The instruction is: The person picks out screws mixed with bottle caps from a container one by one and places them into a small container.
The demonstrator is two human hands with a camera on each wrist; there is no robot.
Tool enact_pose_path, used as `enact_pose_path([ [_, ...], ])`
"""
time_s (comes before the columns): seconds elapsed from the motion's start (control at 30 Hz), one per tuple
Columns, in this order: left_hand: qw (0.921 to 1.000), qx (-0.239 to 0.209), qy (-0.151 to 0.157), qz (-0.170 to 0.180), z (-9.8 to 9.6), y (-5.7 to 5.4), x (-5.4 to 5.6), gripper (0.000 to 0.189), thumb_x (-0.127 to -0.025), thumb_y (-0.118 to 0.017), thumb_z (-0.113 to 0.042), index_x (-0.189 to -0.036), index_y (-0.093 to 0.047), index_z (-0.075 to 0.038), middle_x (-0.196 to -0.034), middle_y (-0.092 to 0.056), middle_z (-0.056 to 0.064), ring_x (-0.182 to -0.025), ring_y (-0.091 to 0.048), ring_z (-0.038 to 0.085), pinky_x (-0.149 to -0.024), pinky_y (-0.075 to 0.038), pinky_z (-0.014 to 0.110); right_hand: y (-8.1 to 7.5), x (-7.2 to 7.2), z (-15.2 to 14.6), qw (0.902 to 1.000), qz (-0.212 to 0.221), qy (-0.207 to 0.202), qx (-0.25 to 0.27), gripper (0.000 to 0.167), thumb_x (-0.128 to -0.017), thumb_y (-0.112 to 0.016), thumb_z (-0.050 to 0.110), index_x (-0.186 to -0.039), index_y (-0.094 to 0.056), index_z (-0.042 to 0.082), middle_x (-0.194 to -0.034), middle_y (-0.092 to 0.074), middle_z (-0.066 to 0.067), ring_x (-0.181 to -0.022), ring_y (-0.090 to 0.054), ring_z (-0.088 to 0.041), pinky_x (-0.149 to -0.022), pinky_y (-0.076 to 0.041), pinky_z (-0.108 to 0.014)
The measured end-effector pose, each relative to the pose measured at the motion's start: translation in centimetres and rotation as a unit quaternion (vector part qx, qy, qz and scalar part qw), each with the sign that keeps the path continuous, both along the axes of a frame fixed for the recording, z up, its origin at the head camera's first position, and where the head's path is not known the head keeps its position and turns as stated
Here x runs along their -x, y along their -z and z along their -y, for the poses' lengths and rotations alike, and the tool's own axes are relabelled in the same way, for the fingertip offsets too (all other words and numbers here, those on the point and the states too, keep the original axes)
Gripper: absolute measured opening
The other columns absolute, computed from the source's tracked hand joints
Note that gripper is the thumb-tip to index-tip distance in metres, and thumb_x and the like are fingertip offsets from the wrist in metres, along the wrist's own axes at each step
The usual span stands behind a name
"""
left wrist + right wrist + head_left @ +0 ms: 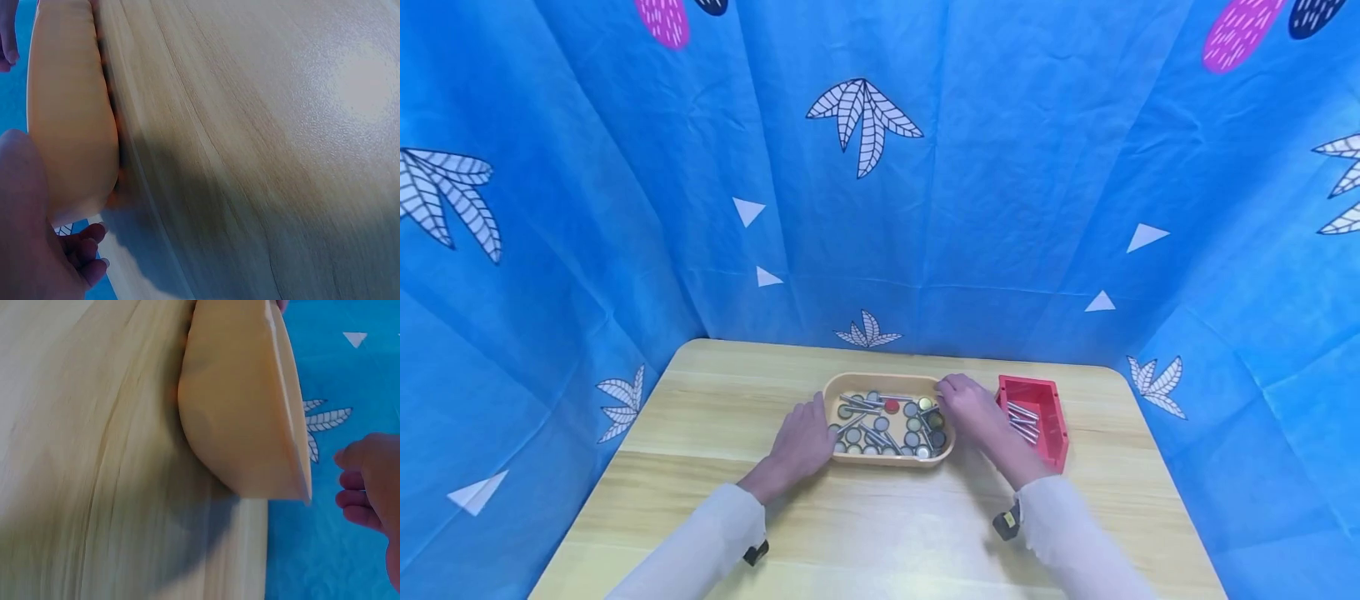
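Note:
A tan oblong tray (891, 462) stands on the table, holding several slim silver rods (865, 404), round metallic discs (881, 424) and a red disc (891, 406). At its left end is my left hand (802, 435); the left wrist view has the thumb (22, 162) over the rim and the other fingers curled by the outside of that end. Above the tray's right end hangs my right hand (973, 406), loosely curled. In the right wrist view that hand (372, 487) is apart from the rim, with nothing visible in its fingers.
A red open bin (1056, 417) with several silver rods (1022, 421) stands right of the tray, close to my right forearm. The wooden table (902, 525) ends at a blue patterned curtain (1000, 208) behind and on both sides.

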State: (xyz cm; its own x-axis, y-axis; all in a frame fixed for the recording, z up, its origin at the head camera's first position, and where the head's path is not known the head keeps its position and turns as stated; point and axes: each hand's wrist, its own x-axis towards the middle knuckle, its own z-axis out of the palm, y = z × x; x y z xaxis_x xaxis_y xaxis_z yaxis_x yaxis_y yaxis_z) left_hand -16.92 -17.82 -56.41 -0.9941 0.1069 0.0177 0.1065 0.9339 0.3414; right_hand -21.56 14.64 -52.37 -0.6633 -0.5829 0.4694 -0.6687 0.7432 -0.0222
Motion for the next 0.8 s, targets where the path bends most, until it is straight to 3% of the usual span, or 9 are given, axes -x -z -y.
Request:
enact_pose_path([
  [0.13,0.9999,-0.013,0.004,-0.003,-0.1,0.0,0.1,0.051,-0.091,-0.062,-0.023,-0.131,-0.049,0.006,-0.087,-0.059,0.010,-0.075,-0.054,0.023,-0.065,-0.047,0.037,0.4,0.4,0.9,0.9998,0.015,0.002,-0.013,0.017,-0.090,-0.076,0.009,-0.106,-0.074,0.003,-0.100,-0.074,-0.010,-0.095,-0.071,-0.025,-0.086,-0.062,-0.037],
  [0.27,0.9999,-0.012,0.007,-0.001,-0.2,0.1,0.1,0.047,-0.090,-0.060,-0.023,-0.128,-0.050,0.004,-0.084,-0.057,0.008,-0.071,-0.052,0.021,-0.063,-0.045,0.034,0.6,0.8,1.5,0.9987,0.041,0.001,-0.032,0.017,-0.092,-0.075,0.011,-0.108,-0.073,0.004,-0.105,-0.074,-0.012,-0.099,-0.072,-0.026,-0.087,-0.062,-0.035],
  [0.6,1.0000,0.004,0.003,-0.005,-0.1,0.3,-0.1,0.059,-0.092,-0.058,-0.026,-0.139,-0.044,0.008,-0.096,-0.062,0.014,-0.085,-0.057,0.027,-0.077,-0.053,0.044,1.5,1.9,3.6,0.9957,0.067,-0.036,-0.052,0.017,-0.090,-0.077,0.010,-0.107,-0.075,0.005,-0.104,-0.076,-0.008,-0.097,-0.073,-0.022,-0.085,-0.063,-0.032],
  [0.8,0.9999,0.009,0.003,0.007,-0.1,0.4,-0.3,0.071,-0.095,-0.054,-0.027,-0.150,-0.034,0.012,-0.114,-0.063,0.023,-0.105,-0.059,0.034,-0.094,-0.052,0.049,2.3,2.4,4.6,0.9923,0.080,-0.058,-0.074,0.017,-0.085,-0.081,0.009,-0.101,-0.076,0.005,-0.098,-0.075,-0.006,-0.089,-0.071,-0.020,-0.079,-0.062,-0.030],
])
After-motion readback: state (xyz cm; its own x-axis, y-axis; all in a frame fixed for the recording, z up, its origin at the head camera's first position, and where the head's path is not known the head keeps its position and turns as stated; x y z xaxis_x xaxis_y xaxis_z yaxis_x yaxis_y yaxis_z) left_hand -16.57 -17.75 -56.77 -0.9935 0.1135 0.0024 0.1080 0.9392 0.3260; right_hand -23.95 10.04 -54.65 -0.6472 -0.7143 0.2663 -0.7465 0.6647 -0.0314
